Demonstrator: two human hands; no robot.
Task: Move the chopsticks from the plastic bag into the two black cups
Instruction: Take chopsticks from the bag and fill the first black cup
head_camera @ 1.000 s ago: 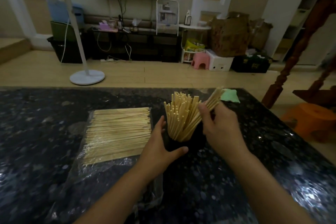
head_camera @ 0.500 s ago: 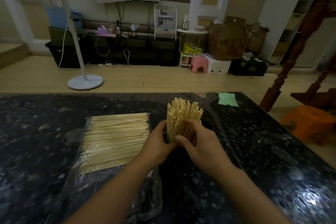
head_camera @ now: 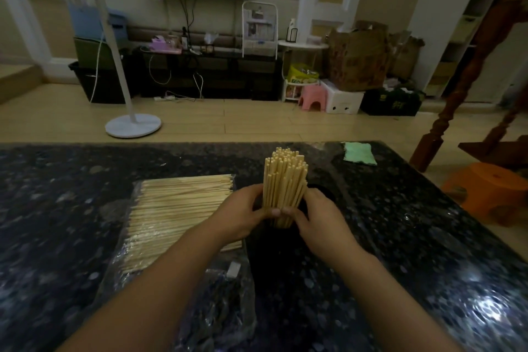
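- Dark speckled stone countertop [head_camera: 85,180] fills the lower part of the view, with a pale wood floor and a cluttered wall beyond it.
- An upright bundle of chopsticks [head_camera: 284,180] stands near the middle of the counter, its lower ends in a black cup [head_camera: 271,248] whose outline is hard to make out in the dim light.
- The left hand [head_camera: 243,216] wraps round the bundle from its left side, thumb across the front, holding it tight.
- The right hand [head_camera: 317,220] clasps the same bundle from the right, its fingertips meeting the left thumb at the front.
- A second black cup [head_camera: 323,194] shows just behind the right hand, mostly hidden.
- Left of the hands lies a clear plastic bag [head_camera: 183,303], with a flat layer of chopsticks [head_camera: 177,208] lying on their sides in it, tips toward the cup.
- A green cloth [head_camera: 358,154] rests near the counter's far right edge, well apart from the cups.
- On the floor beyond stand a white pedestal fan [head_camera: 125,88] to the left, a pink stool [head_camera: 313,97] near the middle, and an orange stool [head_camera: 491,191] beside the counter at the right.
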